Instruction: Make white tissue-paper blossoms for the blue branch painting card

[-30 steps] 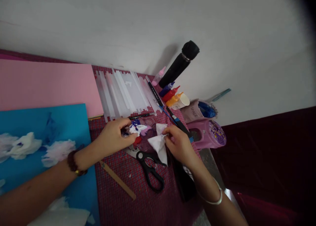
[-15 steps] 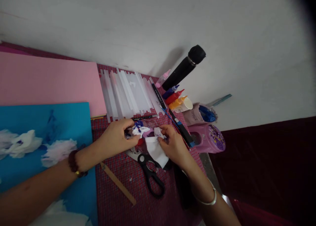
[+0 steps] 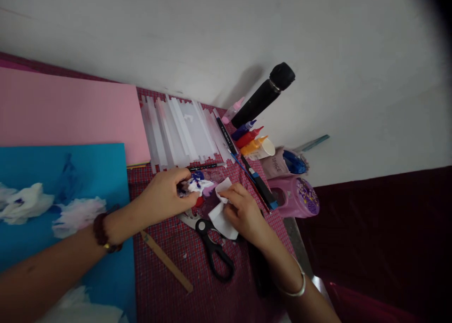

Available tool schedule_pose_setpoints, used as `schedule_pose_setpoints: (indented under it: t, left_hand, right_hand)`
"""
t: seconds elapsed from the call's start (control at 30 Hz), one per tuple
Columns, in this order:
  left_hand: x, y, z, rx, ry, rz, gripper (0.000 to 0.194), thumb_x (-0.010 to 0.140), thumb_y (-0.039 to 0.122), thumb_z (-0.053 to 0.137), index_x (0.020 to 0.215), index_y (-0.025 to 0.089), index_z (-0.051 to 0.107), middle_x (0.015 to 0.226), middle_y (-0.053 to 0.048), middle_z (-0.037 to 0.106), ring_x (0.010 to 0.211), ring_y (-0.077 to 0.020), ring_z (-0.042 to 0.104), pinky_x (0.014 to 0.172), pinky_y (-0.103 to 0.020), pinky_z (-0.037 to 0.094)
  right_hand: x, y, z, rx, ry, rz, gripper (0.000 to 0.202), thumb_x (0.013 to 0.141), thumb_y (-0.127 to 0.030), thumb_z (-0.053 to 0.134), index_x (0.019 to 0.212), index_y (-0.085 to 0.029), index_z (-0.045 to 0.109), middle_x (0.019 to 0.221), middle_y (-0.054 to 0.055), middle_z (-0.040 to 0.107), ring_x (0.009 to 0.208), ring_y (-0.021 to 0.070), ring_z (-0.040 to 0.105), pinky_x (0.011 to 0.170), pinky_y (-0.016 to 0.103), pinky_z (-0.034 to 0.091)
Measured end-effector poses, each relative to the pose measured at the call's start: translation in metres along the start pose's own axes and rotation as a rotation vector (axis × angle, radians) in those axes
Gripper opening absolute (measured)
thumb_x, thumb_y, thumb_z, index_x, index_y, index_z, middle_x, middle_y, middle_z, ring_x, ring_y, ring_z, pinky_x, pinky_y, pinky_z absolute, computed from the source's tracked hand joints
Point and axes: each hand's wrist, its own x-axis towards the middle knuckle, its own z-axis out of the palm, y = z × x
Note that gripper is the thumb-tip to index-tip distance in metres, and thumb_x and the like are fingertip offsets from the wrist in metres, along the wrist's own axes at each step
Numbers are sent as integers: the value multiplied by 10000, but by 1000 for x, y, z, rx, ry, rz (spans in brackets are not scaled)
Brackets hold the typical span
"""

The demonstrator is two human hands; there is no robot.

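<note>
My left hand [image 3: 164,195] is closed in a pinch around a crumpled white tissue [image 3: 200,185] dabbed with blue-purple paint. Beneath that tissue are lilac and red patches, partly hidden. My right hand [image 3: 245,214] pinches a folded piece of white tissue paper [image 3: 222,223], whose lower part hangs over the table. Just below lie black-handled scissors [image 3: 215,254], their blades reaching under my left hand. A flat wooden stick [image 3: 167,262] lies left of the scissors. Under my left forearm is a blue sheet [image 3: 88,167] bearing ruffled white tissue flowers [image 3: 80,214].
A pink sheet [image 3: 77,111] and translucent strips [image 3: 180,132] lie along the wall. Blue, red and orange paint bottles [image 3: 252,146] stand near a black flask [image 3: 263,97]. A blue-and-black cutter [image 3: 263,189] and pink container [image 3: 300,198] are at the right edge.
My right hand has drawn slightly away from my left, and its tissue has shifted, opening a wider gap between the hands. My left hand keeps its pinch. The view has shifted slightly.
</note>
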Motion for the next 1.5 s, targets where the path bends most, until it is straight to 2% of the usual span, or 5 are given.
schedule_pose_setpoints:
  t: [0.6,0.93,1.13,1.33,1.5]
  left_hand:
    - [0,2,-1,9,-9,-30,128,712,302,560,691,179,532,640,15,559,598,-124,497,540,-245,322]
    - [1,0,1,15,15,-4,135,716,290,570,663,185,504,605,24,532,561,-109,453,506,-242,286]
    - [0,1,2,1,30,-9,144,699,284,577,638,186,490,587,26,511,543,-107,433,513,-255,281]
    - [1,2,0,-10,32,0,179,700,293,590,620,181,477,584,26,509,545,-106,434,518,-251,283]
    - [-2,-3,1,-26,-2,-17,154,729,321,589,704,173,556,632,19,551,588,-117,472,526,-242,308]
  right_hand:
    - [29,3,-3,-146,-252,1,243,842,-74,514,1025,-207,602,922,35,575,849,158,570,787,277,446]
    - [36,-2,5,-231,-232,-1,246,753,-36,496,910,-204,583,876,35,593,786,169,548,719,290,413]
    - [26,5,9,103,-93,72,240,709,-29,461,848,-206,544,857,17,584,847,169,550,786,301,411]
    - [11,19,-11,620,-18,233,62,784,-213,562,832,-221,523,766,-14,510,668,127,476,611,234,385]
    - [-7,36,-25,927,110,379,223,749,-362,696,796,-231,522,733,-32,491,590,105,423,536,213,347]
